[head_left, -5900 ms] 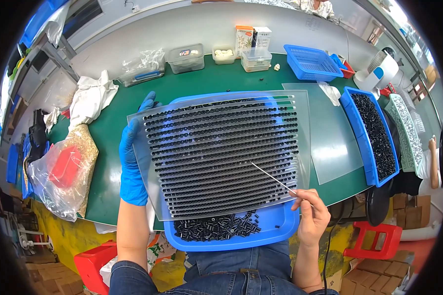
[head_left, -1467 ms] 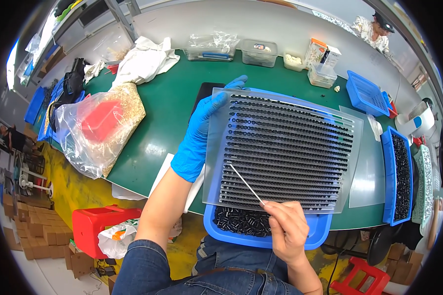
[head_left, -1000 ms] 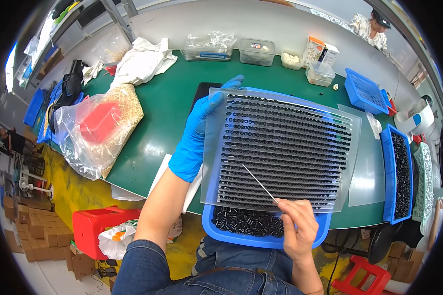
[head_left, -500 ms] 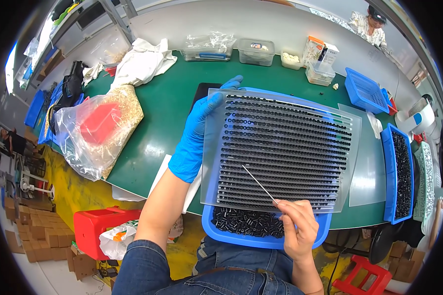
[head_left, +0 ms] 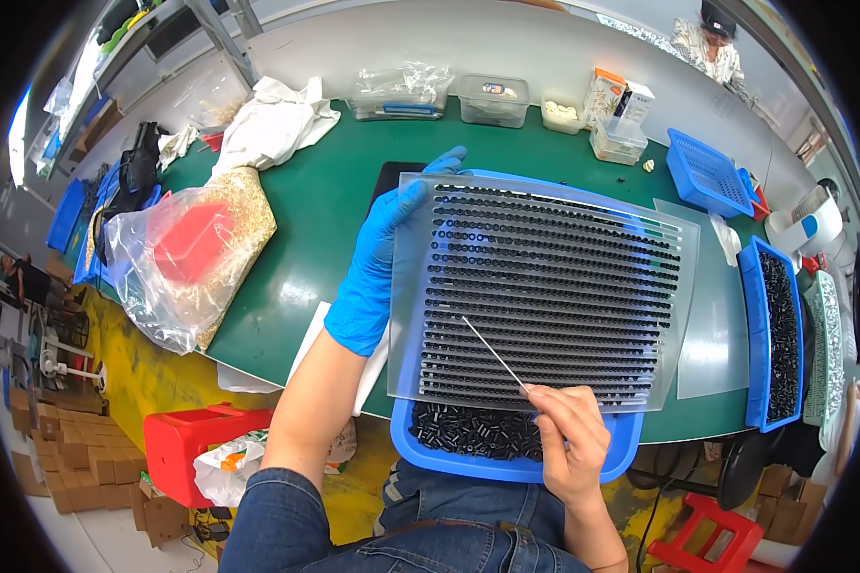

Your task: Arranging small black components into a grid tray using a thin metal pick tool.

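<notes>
My left hand [head_left: 382, 258], in a blue glove, grips the left edge of a clear plastic plate [head_left: 407, 353]. Rows of small black ring-shaped parts [head_left: 554, 253] fill most of the plate's slots. In my bare right hand [head_left: 573, 439], thumb and fingers pinch a thin, light-coloured rod [head_left: 494, 351]. The rod's tip lies over a row left of the plate's middle; I cannot tell whether it touches the parts. Beneath the plate is a blue tray [head_left: 516, 471] with many loose black tubular pieces [head_left: 473, 432], partly hidden by the plate.
On the green table [head_left: 301, 229], a clear bag [head_left: 153, 248] with a red scoop lies left. At right are a blue bin [head_left: 757, 334] of black pieces, a clear sheet [head_left: 712, 353] and a blue basket [head_left: 707, 172]. Plastic boxes [head_left: 492, 100] line the back. A person [head_left: 712, 48] sits beyond the partition.
My right hand and the rod have shifted slightly left, the tip moving a little left and up across the rows. My left hand keeps its grip on the plate.
</notes>
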Motion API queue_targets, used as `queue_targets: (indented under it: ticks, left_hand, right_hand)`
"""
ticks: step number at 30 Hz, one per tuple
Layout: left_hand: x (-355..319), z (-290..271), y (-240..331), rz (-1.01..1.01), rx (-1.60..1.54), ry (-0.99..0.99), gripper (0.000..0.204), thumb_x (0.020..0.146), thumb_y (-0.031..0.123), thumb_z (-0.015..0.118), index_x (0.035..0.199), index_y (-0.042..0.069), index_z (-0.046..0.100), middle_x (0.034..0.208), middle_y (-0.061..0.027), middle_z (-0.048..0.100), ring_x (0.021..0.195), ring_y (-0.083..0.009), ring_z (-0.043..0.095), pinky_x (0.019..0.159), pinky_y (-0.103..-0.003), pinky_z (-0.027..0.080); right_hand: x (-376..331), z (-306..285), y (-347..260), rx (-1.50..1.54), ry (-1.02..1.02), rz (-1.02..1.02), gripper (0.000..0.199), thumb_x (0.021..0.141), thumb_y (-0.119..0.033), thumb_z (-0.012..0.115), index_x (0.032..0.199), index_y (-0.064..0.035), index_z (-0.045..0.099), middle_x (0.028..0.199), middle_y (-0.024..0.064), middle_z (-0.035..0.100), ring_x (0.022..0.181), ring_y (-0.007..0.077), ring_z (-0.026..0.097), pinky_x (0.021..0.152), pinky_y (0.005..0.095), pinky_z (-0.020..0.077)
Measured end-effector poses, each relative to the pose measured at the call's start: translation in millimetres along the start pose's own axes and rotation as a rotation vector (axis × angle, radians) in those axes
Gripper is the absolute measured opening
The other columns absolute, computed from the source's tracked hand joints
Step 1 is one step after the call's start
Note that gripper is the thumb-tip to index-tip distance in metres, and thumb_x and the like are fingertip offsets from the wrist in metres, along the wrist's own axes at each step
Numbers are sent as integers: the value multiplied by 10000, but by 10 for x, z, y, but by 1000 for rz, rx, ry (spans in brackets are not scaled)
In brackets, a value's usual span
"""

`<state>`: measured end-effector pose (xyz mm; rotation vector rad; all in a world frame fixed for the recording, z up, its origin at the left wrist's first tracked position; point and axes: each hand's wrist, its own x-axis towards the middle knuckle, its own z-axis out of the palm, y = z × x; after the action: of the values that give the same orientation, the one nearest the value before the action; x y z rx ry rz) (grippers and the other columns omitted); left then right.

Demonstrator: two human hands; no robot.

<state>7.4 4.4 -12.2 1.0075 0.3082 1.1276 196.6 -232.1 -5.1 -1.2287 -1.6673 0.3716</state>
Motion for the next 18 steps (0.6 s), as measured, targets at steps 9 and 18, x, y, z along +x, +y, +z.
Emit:
queue_targets:
  ticks: [9, 18]
  left_hand:
    - [26, -50, -27, -55, -62, -8, 645, 956, 340, 597, 1393, -113, 454, 1557, -147, 364, 1376, -242, 423, 1172, -385, 299]
    - [9, 3, -3, 13, 4, -19, 634, 965, 332, 583, 1392, -118, 450, 1561, -151, 357, 1386, -249, 412, 1179, -382, 288]
  right_hand:
    - [-59, -59, -7, 11, 28, 48, 194, 870, 43, 609, 1047, 45, 688, 1018, 154, 729, 856, 246, 624, 770, 314, 491]
    - [-101, -138, 54, -6, 31, 34, 193, 878, 49, 601, 1050, 44, 688, 1029, 162, 726, 842, 235, 610, 729, 298, 501]
